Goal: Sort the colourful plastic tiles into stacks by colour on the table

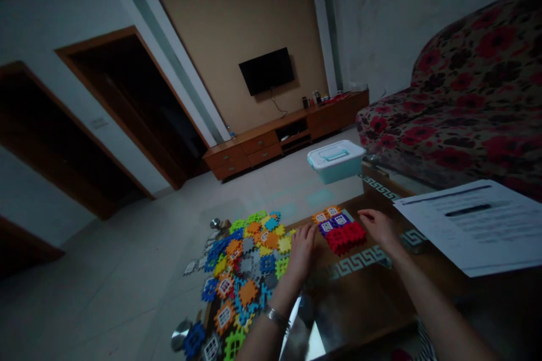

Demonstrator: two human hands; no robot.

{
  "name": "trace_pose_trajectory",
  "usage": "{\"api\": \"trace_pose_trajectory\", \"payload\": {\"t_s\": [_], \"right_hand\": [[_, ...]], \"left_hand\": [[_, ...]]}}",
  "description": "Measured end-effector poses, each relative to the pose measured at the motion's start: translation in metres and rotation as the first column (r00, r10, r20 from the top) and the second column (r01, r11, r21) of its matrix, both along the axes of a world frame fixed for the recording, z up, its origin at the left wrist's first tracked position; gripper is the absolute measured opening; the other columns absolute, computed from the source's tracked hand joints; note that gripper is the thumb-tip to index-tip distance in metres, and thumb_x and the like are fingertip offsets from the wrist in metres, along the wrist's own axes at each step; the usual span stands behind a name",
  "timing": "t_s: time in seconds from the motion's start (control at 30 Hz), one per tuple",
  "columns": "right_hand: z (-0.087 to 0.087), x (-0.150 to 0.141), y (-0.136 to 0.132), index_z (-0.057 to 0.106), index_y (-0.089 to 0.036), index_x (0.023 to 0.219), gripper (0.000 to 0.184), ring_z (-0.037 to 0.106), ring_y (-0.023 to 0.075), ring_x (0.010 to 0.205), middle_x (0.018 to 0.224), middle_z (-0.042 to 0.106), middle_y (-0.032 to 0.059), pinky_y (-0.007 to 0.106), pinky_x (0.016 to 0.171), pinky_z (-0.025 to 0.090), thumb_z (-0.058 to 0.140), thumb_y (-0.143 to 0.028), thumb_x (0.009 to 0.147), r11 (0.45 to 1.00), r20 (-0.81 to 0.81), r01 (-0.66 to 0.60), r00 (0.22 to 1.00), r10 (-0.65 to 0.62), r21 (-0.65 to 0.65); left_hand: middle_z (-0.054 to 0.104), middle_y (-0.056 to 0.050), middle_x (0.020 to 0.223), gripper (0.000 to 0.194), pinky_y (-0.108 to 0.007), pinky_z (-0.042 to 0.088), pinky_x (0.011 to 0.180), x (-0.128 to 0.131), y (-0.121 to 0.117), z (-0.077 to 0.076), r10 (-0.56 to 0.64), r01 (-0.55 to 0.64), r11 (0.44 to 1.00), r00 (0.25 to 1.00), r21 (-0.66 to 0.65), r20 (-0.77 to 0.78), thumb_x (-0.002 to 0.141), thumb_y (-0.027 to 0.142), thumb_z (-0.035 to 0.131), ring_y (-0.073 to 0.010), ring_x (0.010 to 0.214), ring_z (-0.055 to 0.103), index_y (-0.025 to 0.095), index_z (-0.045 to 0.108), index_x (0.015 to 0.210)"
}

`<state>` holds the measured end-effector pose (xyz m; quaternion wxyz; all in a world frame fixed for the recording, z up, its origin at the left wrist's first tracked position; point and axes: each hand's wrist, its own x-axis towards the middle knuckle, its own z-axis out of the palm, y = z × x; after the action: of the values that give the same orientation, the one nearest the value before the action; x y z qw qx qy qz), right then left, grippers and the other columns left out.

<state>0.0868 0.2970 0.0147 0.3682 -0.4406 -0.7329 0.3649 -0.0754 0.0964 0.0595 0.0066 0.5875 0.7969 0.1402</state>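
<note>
Left hand: the left hand (301, 252) is low over the glass-topped coffee table (359, 304), just beside the loose pile of plastic waffle blocks (248, 268); its fingers (308, 235) are close together and slightly curled, and I cannot tell whether they hold a piece.

Right hand: the right hand (378, 227) is open, its fingers (366, 215) loosely extended, right next to the red stack of waffle blocks (345, 238), with no piece visible in them.

Wrist: a metal bracelet (277, 318) circles the left wrist.

Blocks: the pile mixes orange, blue, yellow, green, grey and white pieces, spread along the table's left side. Orange and purple pieces (329, 220) sit against the far side of the red stack, between the 2 hands.

Table: a pale Greek-key border (358, 262) runs around the glass top. Printed paper sheets (470, 225) lie at the right, beyond the right hand.

Floor: a plastic storage box (336, 162) with a white lid and teal base sits beyond the table, on the tiled floor (105, 293).

Room: a wall-mounted television (266, 71) hangs above a low wooden cabinet (283, 138); a red floral sofa (461, 96) stands at the right, and 2 dark doorways (127, 107) open at the left.
</note>
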Motion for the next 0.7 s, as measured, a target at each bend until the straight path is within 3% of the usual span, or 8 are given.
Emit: {"api": "trace_pose_trajectory", "payload": {"t_s": [0.1,0.2,0.27,0.47,0.7], "right_hand": [[-0.004,-0.002,-0.001,0.073,-0.019,0.084,0.029,0.069,0.0245,0.081,0.091,0.075,0.0114,0.036,0.08,0.053,0.05,-0.033,0.074,0.999,-0.068,-0.033,0.997,0.032,-0.01],[-0.006,-0.009,-0.008,0.072,-0.019,0.085,0.031,0.069,0.025,0.08,0.09,0.075,0.0113,0.036,0.078,0.053,0.051,-0.038,0.073,0.996,-0.117,-0.084,0.99,0.081,-0.025],[-0.005,-0.016,-0.02,0.072,-0.019,0.087,0.032,0.069,0.0251,0.08,0.091,0.075,0.0113,0.036,0.078,0.053,0.051,-0.04,0.074,0.993,-0.129,-0.12,0.985,0.117,-0.02],[0.006,-0.046,-0.08,0.071,-0.021,0.086,0.028,0.069,0.0271,0.089,0.094,0.075,0.0113,0.041,0.085,0.052,0.049,-0.034,0.078,0.943,-0.11,-0.313,0.939,0.325,0.108],[0.007,-0.07,-0.141,0.07,-0.017,0.091,0.029,0.067,0.0255,0.091,0.094,0.071,0.0126,0.039,0.084,0.052,0.042,-0.026,0.085,0.83,0.003,-0.534,0.841,0.541,0.164]], "left_hand": [[0.054,-0.009,0.135,0.046,-0.039,0.037,0.106,-0.036,-0.049,-0.001,0.149,-0.154,0.986,0.986,-0.069,-0.071,0.085,0.009,0.046,-0.0232,0.125,0.046,0.02,0.053,0.129],[0.06,-0.011,0.123,0.035,-0.039,0.038,0.102,-0.077,-0.099,0.004,0.369,-0.39,0.906,0.918,-0.165,-0.145,0.086,0.008,0.039,-0.0243,0.118,0.05,0.018,0.062,0.111],[0.061,-0.014,0.119,0.035,-0.041,0.039,0.099,-0.101,-0.129,0.009,0.433,-0.457,0.87,0.888,-0.187,-0.156,0.085,0.007,0.037,-0.0255,0.114,0.053,0.015,0.062,0.108],[0.067,-0.006,0.109,0.022,-0.031,0.041,0.093,-0.146,-0.193,0.021,0.339,-0.343,0.891,0.938,-0.297,-0.064,0.081,0.016,0.048,-0.0199,0.104,0.056,0.02,0.066,0.093],[0.065,-0.008,0.114,0.012,-0.037,0.037,0.097,-0.161,-0.256,0.031,0.345,-0.344,0.881,0.937,-0.323,-0.059,0.072,0.023,0.059,-0.0264,0.115,0.049,0.02,0.067,0.082]]}}
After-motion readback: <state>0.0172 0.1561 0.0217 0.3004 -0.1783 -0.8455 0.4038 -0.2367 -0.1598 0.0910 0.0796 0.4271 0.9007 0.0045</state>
